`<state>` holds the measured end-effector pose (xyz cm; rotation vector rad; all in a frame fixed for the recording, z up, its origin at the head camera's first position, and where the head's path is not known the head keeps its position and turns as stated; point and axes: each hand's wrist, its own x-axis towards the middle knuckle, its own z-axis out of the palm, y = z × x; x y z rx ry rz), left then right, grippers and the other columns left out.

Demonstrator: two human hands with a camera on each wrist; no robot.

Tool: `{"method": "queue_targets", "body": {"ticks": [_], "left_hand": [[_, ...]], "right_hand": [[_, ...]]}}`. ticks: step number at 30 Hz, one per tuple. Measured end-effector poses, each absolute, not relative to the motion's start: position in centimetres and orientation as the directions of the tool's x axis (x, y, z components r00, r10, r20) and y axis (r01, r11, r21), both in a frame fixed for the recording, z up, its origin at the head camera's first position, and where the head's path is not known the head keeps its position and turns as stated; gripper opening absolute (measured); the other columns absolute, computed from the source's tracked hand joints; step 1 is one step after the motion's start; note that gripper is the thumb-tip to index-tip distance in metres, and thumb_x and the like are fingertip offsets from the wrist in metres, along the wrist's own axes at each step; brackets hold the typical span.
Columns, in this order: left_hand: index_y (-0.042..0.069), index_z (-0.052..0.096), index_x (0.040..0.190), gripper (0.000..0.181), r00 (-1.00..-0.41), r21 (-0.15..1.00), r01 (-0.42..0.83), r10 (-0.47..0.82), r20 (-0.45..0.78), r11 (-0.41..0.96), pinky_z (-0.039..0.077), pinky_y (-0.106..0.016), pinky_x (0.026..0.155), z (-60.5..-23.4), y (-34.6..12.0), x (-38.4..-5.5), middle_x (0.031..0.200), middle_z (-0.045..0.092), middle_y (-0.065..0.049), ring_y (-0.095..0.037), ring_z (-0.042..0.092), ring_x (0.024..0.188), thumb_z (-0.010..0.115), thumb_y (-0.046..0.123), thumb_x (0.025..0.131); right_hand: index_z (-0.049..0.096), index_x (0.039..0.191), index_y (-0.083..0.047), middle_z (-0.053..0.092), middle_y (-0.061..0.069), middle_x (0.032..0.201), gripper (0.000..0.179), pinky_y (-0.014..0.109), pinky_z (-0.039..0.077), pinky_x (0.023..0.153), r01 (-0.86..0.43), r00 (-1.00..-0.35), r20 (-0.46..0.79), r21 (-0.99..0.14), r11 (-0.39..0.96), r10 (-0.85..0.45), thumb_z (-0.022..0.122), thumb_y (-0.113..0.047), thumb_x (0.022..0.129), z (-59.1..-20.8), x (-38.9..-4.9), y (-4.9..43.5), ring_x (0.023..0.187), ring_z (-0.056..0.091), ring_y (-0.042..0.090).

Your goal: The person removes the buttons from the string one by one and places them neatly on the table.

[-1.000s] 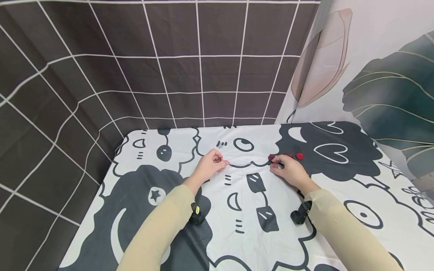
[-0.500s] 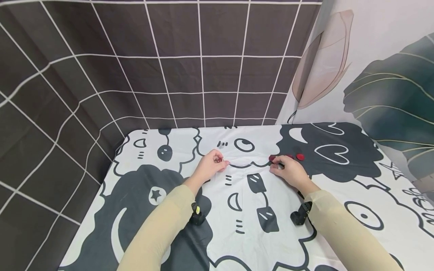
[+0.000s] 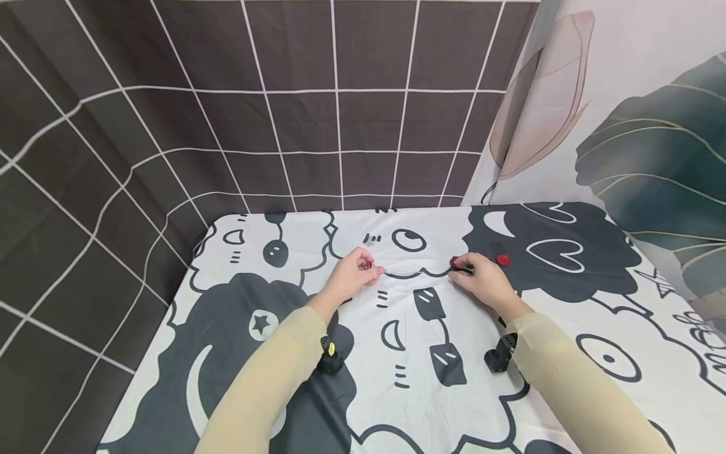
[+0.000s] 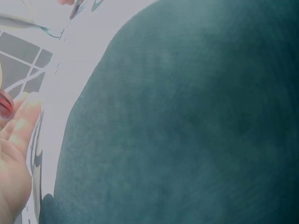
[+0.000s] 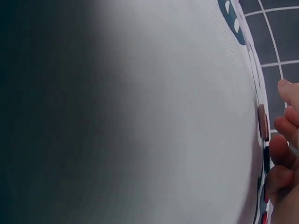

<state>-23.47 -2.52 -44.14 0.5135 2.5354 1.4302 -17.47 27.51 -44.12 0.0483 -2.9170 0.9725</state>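
My left hand pinches a small round red disc; in the left wrist view it looks layered, with a dark line across its edge. In the head view, fingers mostly hide it. My right hand is low over the patterned cloth, its fingers bent and a gap showing between fingertips and thumb. Just beyond those fingertips lies a dark red disc. Another red disc rests to the right of the hand. In the right wrist view, a reddish disc stands close to the curled fingers.
A white cloth with dark cartoon prints covers the table. Behind it hangs a dark curtain with white grid lines. A leaf-patterned hanging is at the right. Small black devices sit on both wrists.
My right hand has shifted slightly, its fingers now covering the red piece that showed beside the knuckles. My left hand keeps its pinch in about the same place.
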Motion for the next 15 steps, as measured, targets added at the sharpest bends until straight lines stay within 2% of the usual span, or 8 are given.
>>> {"method": "queue_targets", "body": {"ticks": [15], "left_hand": [[0.011, 0.053, 0.099, 0.031, -0.922, 0.863, 0.200, 0.386, 0.006, 0.464, 0.049, -0.025, 0.066, -44.4, -2.5, -23.6, 0.081, 0.062, 0.000, -0.011, 0.063, 0.071, 0.072, 0.031, 0.084]], "right_hand": [[0.061, 0.112, -0.004, 0.062, 0.014, 0.110, 0.036, 0.046, 0.042, 0.090, -0.123, -0.991, 0.110, -0.590, 0.798, -0.071, 0.069, -0.025, 0.085, -43.9, -18.1, 25.6, 0.101, 0.057, 0.029]]}}
